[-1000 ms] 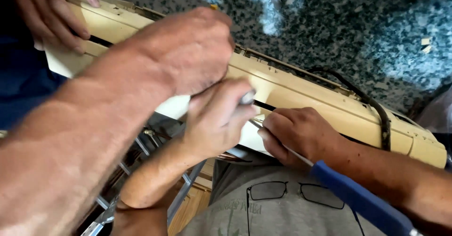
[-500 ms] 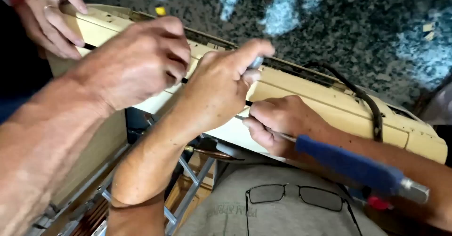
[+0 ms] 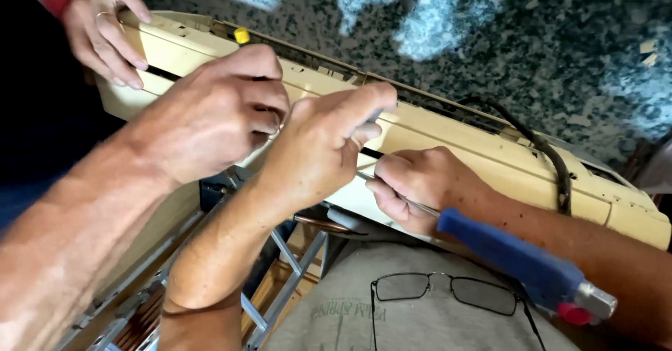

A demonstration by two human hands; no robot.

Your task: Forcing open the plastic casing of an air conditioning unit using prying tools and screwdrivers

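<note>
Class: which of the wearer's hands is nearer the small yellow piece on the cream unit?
Left. The left hand sits just below the yellow piece; the right hand is farther along the unit, lower right.

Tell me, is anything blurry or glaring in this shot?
Head view: no harsh glare, only pale light patches on the speckled wall; the nearest forearm at lower left looks soft, while the blue screwdriver handle and the glasses look sharp.

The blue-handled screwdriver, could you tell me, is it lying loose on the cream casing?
No, the blue-handled screwdriver is gripped by a hand, its thin shaft reaching toward the cream casing.
</note>
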